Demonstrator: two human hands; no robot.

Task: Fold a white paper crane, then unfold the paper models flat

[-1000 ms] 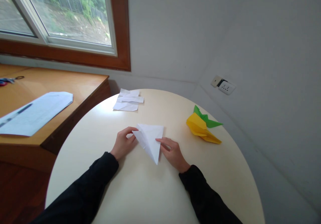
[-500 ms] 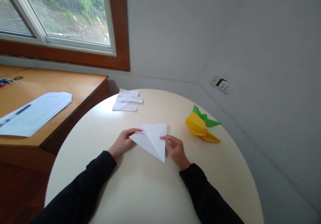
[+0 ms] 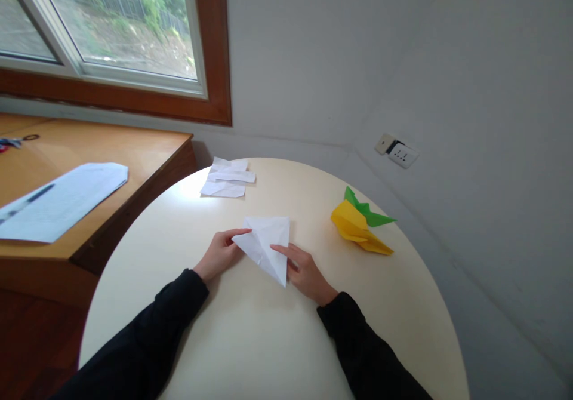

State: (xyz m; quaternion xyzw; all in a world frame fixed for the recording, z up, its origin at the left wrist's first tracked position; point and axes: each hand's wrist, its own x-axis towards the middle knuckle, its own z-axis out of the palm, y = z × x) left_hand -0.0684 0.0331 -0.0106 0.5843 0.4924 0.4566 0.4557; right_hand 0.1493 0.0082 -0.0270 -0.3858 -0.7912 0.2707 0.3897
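A white folded paper [image 3: 267,243], triangular with its point toward me, lies on the round cream table [image 3: 250,340]. My left hand [image 3: 220,255] pinches its left corner between thumb and fingers. My right hand [image 3: 303,270] rests on the paper's right edge, with the forefinger stretched across the fold. Both sleeves are black.
A yellow and a green folded paper shape [image 3: 360,223] lie at the table's right. Folded white paper scraps [image 3: 227,179] sit at the far edge. A wooden desk [image 3: 89,167] on the left holds a printed sheet [image 3: 58,200]. A wall socket [image 3: 398,151] is to the right.
The paper has turned slightly and shifted left under my hands. My right forefinger has slid further onto the paper. The left hand keeps its pinch on the corner.
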